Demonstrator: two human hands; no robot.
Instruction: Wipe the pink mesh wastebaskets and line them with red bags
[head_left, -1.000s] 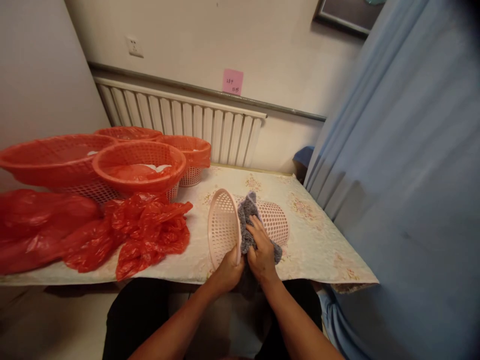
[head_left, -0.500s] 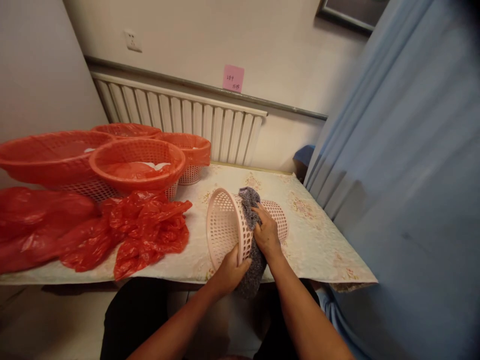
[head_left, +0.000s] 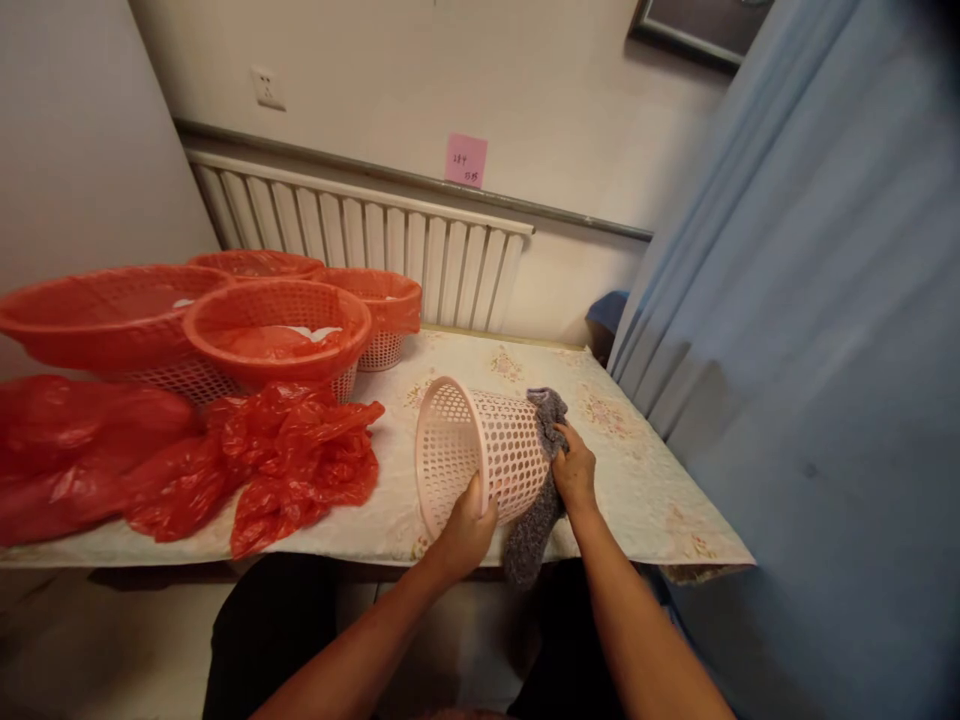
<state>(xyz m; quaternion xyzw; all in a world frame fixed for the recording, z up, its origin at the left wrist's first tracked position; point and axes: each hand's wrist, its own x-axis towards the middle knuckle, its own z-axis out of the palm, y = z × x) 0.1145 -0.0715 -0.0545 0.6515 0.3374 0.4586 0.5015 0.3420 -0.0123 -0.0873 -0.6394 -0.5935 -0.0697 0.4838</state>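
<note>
A pale pink perforated plastic wastebasket [head_left: 514, 450] lies on its side on the flowered tablecloth, its wide mouth facing left. My left hand [head_left: 466, 530] grips the rim at the near side, thumb outside and fingers inside the mouth. Around the narrow base end, my right hand [head_left: 574, 468] presses a dark grey fuzzy cloth [head_left: 551, 430] against the basket's wall. The cloth's loose end hangs down toward the table's front edge. The base of the basket is hidden behind the cloth and my right hand.
Several baskets lined with red bags [head_left: 277, 330] stand at the left. Crumpled red plastic bags [head_left: 300, 465] lie in front of them. A radiator [head_left: 375, 230] runs along the wall behind the table [head_left: 645, 510]. A blue curtain [head_left: 787, 400] hangs at the right.
My right hand and the grey cloth have slid right along the basket, from near its rim to its base end. My left hand stays on the rim.
</note>
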